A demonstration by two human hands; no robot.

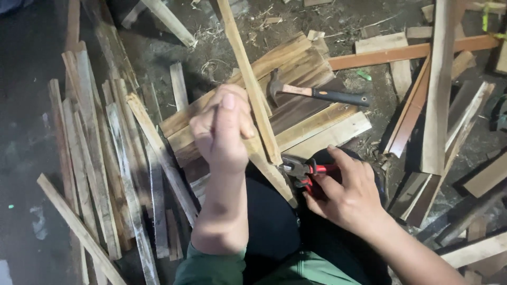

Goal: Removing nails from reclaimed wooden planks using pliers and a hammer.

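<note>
Wooden strip [252,89] gripped in closed left hand [222,129]; right hand [346,195] clasps red pliers [306,174] at its lower edge.

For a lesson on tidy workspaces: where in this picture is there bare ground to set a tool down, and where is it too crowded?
Bare patches: the dark floor left of the slat pile, and the dirt above the stacked boards. Crowded: the boards under the hammer, the scrap planks on the right, and around the left hand gripping a strip and the right hand on the red pliers.
</note>
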